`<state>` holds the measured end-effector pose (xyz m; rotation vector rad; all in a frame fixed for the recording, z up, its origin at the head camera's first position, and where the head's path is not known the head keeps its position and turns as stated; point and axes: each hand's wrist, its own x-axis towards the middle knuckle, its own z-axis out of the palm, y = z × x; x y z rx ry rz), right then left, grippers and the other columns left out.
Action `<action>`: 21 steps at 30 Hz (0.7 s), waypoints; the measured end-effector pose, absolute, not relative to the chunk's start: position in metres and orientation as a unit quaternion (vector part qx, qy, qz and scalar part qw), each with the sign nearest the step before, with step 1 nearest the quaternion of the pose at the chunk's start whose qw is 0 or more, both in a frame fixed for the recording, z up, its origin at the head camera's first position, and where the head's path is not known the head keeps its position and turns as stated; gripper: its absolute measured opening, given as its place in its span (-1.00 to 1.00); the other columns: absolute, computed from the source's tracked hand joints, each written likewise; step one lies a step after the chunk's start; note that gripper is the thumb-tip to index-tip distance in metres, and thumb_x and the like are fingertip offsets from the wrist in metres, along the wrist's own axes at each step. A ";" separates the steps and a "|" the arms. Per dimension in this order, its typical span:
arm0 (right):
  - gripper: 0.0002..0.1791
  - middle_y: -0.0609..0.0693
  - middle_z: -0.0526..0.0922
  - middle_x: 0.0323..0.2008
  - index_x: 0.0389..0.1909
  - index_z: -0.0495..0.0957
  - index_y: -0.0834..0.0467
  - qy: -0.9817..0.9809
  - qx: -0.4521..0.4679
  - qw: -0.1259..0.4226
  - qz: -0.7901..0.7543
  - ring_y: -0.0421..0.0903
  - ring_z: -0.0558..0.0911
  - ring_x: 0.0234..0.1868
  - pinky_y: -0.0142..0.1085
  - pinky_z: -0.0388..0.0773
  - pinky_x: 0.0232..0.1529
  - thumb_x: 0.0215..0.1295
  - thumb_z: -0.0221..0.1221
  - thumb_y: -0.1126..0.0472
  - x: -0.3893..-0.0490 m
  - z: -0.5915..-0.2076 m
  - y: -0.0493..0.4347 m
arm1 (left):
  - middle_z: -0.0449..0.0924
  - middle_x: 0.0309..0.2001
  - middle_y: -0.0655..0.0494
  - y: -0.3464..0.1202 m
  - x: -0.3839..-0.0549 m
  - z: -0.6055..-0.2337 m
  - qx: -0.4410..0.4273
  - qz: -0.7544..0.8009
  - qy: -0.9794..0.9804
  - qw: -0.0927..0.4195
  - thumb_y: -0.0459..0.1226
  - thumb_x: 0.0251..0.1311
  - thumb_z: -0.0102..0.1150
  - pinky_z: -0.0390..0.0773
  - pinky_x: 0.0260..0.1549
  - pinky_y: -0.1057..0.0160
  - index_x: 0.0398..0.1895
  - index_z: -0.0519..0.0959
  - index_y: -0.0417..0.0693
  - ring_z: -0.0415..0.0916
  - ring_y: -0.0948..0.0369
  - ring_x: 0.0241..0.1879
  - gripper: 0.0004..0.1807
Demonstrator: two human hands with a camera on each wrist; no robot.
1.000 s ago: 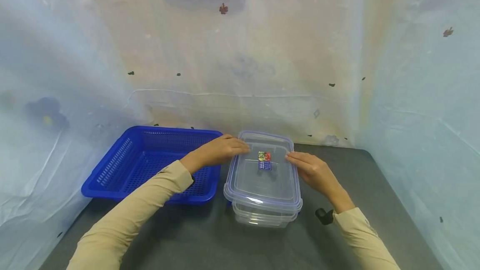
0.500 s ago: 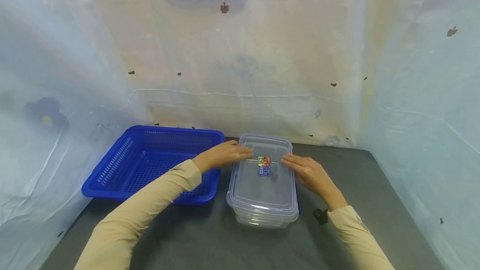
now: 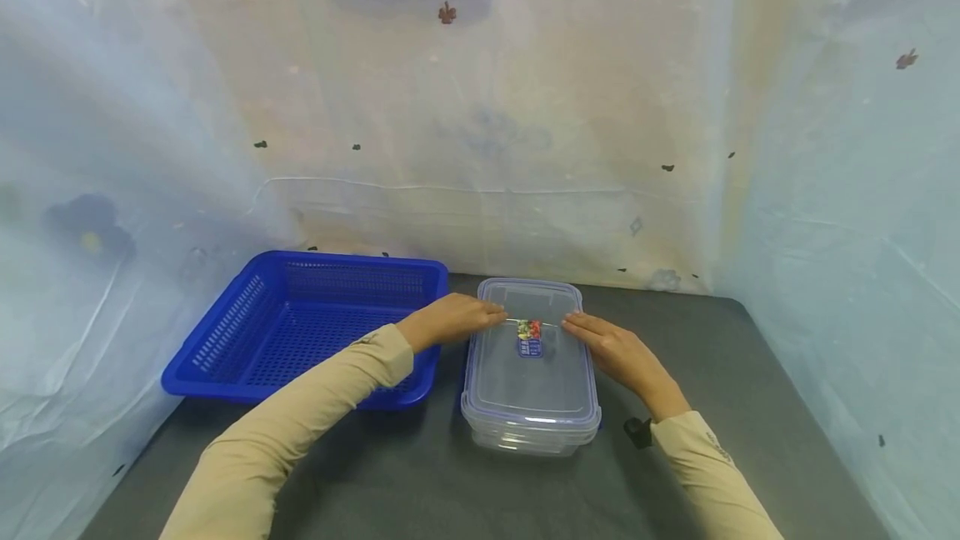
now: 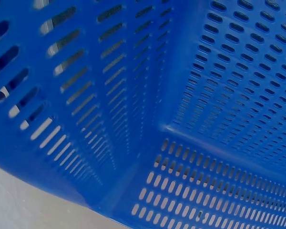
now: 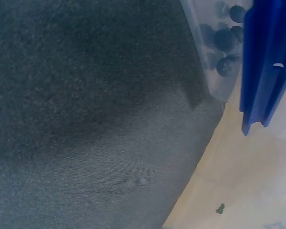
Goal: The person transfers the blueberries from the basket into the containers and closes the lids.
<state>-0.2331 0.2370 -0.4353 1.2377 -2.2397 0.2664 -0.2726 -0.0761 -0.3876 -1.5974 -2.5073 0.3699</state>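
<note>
A clear plastic food container stands on the dark table with its transparent lid on top. The lid has a bluish rim and a fruit-coloured sticker. My left hand rests its extended fingers on the lid's left side, and my right hand touches the right side with straight fingers. In the right wrist view, a blue latch flap hangs out beside the container wall. Dark round things show through that wall; their kind is unclear. Neither wrist view shows a hand.
A blue perforated plastic basket sits left of the container, under my left forearm; its slotted wall fills the left wrist view. Patterned sheeting hangs behind and at both sides. Dark tabletop extends to the right.
The lid has shifted towards me and now lies more evenly over the container. My left hand has slid slightly right and my right hand slightly left, both staying on the lid.
</note>
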 end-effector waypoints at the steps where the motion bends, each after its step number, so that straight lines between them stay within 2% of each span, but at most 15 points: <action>1: -0.47 0.18 0.63 0.01 -0.01 0.62 0.33 -0.835 0.462 0.281 0.100 0.12 0.62 0.01 -0.08 0.57 -0.08 -0.13 0.31 0.59 -0.233 -0.436 0.237 | 0.53 0.17 0.01 -0.076 -0.273 -0.388 -0.532 0.123 -0.834 0.076 -0.48 0.27 0.12 0.60 -0.15 0.21 0.17 0.53 -0.11 0.59 0.10 -0.01 -0.60; 6: -0.47 0.20 0.63 0.00 -0.01 0.61 0.35 -0.837 0.463 0.275 0.095 0.12 0.62 0.00 -0.08 0.59 -0.10 -0.12 0.33 0.62 -0.232 -0.437 0.238 | 0.56 0.13 0.02 -0.073 -0.274 -0.390 -0.533 0.125 -0.832 0.091 -0.47 0.25 0.15 0.62 -0.23 0.23 0.12 0.55 -0.12 0.63 0.10 -0.09 -0.64; 11: -0.49 0.18 0.63 0.02 0.02 0.60 0.32 -0.846 0.457 0.262 0.076 0.10 0.62 0.03 -0.10 0.58 -0.09 -0.05 0.31 0.59 -0.230 -0.435 0.237 | 0.56 0.13 0.01 -0.074 -0.273 -0.390 -0.533 0.114 -0.834 0.091 -0.47 0.26 0.14 0.61 -0.20 0.23 0.11 0.55 -0.13 0.62 0.10 -0.07 -0.65; 17: -0.46 0.17 0.62 0.05 0.05 0.60 0.30 -0.854 0.457 0.237 0.074 0.09 0.61 0.04 -0.10 0.57 -0.07 -0.06 0.34 0.58 -0.226 -0.431 0.238 | 0.52 0.19 0.02 -0.078 -0.271 -0.386 -0.527 0.095 -0.843 0.054 -0.49 0.30 0.08 0.57 -0.09 0.22 0.19 0.52 -0.12 0.58 0.10 0.02 -0.60; 21: -0.48 0.16 0.62 0.05 0.05 0.60 0.30 -0.858 0.451 0.231 0.079 0.09 0.61 0.05 -0.10 0.58 -0.07 -0.02 0.31 0.59 -0.226 -0.431 0.238 | 0.52 0.18 0.00 -0.078 -0.270 -0.387 -0.525 0.081 -0.846 0.048 -0.50 0.28 0.09 0.57 -0.09 0.22 0.18 0.52 -0.13 0.57 0.09 0.02 -0.60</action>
